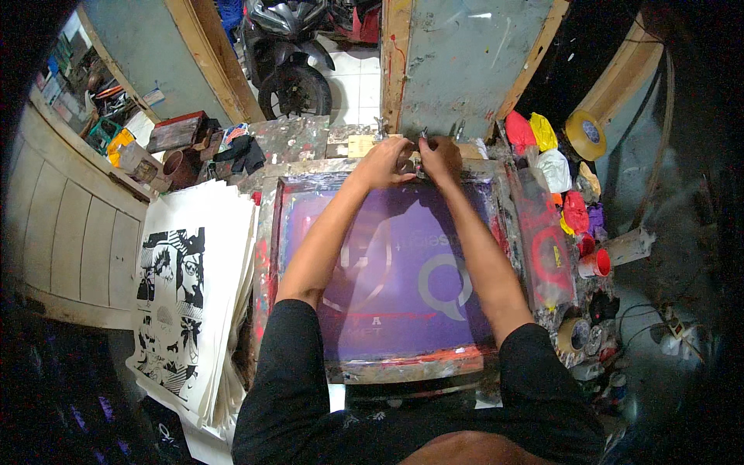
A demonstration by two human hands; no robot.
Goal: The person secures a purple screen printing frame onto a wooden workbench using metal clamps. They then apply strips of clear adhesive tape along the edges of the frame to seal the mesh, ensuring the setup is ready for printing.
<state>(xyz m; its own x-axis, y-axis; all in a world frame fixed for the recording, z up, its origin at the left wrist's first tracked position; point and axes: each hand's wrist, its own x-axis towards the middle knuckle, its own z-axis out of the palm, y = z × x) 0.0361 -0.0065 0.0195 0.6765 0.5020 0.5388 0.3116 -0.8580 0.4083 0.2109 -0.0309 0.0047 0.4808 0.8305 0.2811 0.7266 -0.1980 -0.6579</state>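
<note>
A wooden-framed printing screen [387, 225] with purple mesh and faint lettering and logo shapes lies flat in front of me. Both my arms reach across it to the far edge of its frame. My left hand [384, 163] rests there with its fingers curved and the thumb apart from them, beside a small metal clamp [424, 136]. Facing it from the other side, my right hand [442, 160] is closed at this clamp. Its fingers partly hide the clamp. Another metal clamp [380, 128] stands just left of my hands.
Left lies a thick stack of paper [200, 209] with a black print on top. Along the right are a spattered board [542, 232], colourful bags [554, 167], tape rolls [585, 136] and a red cup [594, 263]. A motorcycle [293, 70] stands beyond the doorway.
</note>
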